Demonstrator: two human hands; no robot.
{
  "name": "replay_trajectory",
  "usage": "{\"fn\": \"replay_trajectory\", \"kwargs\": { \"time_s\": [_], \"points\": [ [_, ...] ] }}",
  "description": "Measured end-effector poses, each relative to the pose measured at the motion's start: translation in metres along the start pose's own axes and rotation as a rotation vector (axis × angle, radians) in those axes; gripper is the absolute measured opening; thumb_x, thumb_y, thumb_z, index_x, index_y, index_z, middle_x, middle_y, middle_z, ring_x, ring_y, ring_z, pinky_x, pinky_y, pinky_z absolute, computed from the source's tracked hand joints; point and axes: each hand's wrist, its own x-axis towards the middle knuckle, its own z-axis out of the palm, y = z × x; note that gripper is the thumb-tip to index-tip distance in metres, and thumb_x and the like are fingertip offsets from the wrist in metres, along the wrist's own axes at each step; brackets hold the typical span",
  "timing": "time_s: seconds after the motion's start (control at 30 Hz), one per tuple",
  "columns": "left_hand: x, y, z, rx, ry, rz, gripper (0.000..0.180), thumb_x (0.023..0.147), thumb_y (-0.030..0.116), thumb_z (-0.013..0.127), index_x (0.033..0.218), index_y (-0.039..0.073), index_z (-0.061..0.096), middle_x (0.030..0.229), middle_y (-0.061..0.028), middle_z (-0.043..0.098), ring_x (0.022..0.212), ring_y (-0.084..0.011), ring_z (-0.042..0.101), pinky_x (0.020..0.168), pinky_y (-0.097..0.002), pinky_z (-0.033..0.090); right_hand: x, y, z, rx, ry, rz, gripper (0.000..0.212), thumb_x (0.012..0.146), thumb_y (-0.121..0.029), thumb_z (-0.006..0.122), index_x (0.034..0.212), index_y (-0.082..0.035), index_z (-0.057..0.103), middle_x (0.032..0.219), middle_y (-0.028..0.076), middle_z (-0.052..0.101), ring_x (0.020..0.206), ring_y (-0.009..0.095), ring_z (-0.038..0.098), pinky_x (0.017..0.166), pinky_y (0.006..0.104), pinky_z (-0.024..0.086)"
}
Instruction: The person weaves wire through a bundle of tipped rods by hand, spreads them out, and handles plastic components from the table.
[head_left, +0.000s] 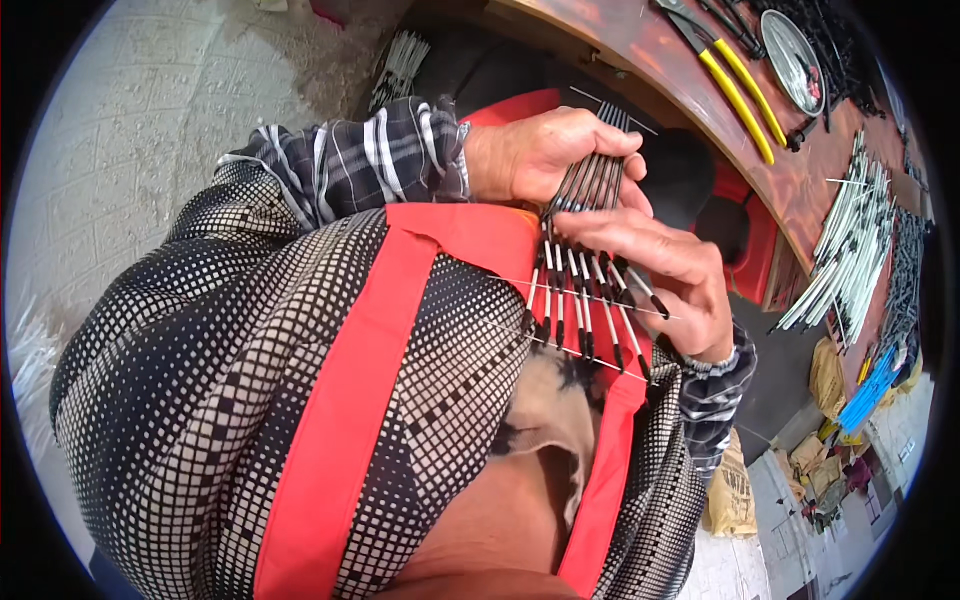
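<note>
The left hand is closed around a fan of thin rods — dark shafts with white sections and black tips — gripping them near their upper ends, with the thumb pressed over the bunch. The right hand lies across the same rods lower down, its fingers curled over them and pinching the spread so the black-tipped ends splay out beneath the palm. Two fine wires cross the rods, one above the other. The rods sit directly in front of the person's chest, between the two hands, above a red strap that runs over a checked black-and-white garment. The left forearm wears a plaid sleeve; a plaid cuff shows at the right wrist too.

Farther out, beyond the hands, a reddish-brown bench curves along the upper right. On it lie yellow-handled pliers, a round metal dish just beside them, and a heap of white rods toward the right edge, with dark ones next to it. Blue sticks and tan sacks lie on the floor at the lower right — pale paving fills the left.
</note>
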Motion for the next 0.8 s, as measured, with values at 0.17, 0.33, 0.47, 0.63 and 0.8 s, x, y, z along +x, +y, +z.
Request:
{"fn": "replay_trajectory", "kwargs": {
  "time_s": [0.17, 0.33, 0.47, 0.63, 0.8],
  "points": [
    [0.002, 0.003, -0.003, 0.001, -0.024, 0.022, 0.032, 0.105, 0.030, 0.046, 0.097, 0.003, 0.061, 0.096, -0.0261, 0.071, 0.090, -0.0363, 0.072, 0.080, -0.0425, 0.060, -0.001, 0.011, 0.003, 0.076, 0.017, -0.069, 0.059, 0.081, -0.030, 0.068, 0.124, 0.010, 0.061, 0.128, 0.025, 0.063, 0.117, 0.034, 0.063, 0.106, 0.0431, 0.042],
    [0.006, 0.002, -0.004, 0.033, 0.061, 0.026, 0.032, 0.105, 0.030, 0.046, 0.096, 0.004, 0.062, 0.096, -0.0252, 0.071, 0.093, -0.0398, 0.071, 0.082, -0.0479, 0.059, 0.006, 0.002, 0.022, -0.015, 0.123, 0.040, 0.051, 0.081, -0.013, 0.072, 0.127, 0.007, 0.061, 0.123, 0.020, 0.066, 0.109, 0.023, 0.066, 0.097, 0.0335, 0.049],
    [0.008, 0.002, -0.006, -0.004, 0.067, 0.004, 0.033, 0.105, 0.032, 0.046, 0.094, 0.005, 0.062, 0.095, -0.0234, 0.072, 0.093, -0.0422, 0.070, 0.082, -0.0513, 0.058, 0.006, 0.004, 0.039, -0.128, 0.282, 0.113, 0.055, 0.074, -0.004, 0.079, 0.126, 0.002, 0.063, 0.115, 0.013, 0.070, 0.103, 0.020, 0.067, 0.091, 0.0304, 0.052],
    [0.012, 0.003, -0.001, 0.002, 0.099, -0.019, 0.032, 0.104, 0.032, 0.048, 0.093, 0.005, 0.062, 0.088, -0.0202, 0.071, 0.091, -0.0418, 0.070, 0.080, -0.0503, 0.059, 0.013, 0.003, 0.041, -0.262, 0.337, 0.022, 0.055, 0.067, -0.012, 0.087, 0.118, 0.001, 0.068, 0.105, 0.011, 0.072, 0.093, 0.019, 0.067, 0.084, 0.0317, 0.053],
    [0.014, 0.003, -0.004, 0.085, 0.098, 0.034, 0.030, 0.103, 0.031, 0.052, 0.093, 0.004, 0.062, 0.079, -0.0160, 0.070, 0.082, -0.0346, 0.072, 0.075, -0.0454, 0.060, 0.015, 0.004, 0.040, -0.477, 0.319, -0.070, 0.045, 0.064, -0.013, 0.084, 0.105, -0.002, 0.070, 0.092, 0.010, 0.070, 0.086, 0.028, 0.067, 0.075, 0.0362, 0.054]
  ]
}}
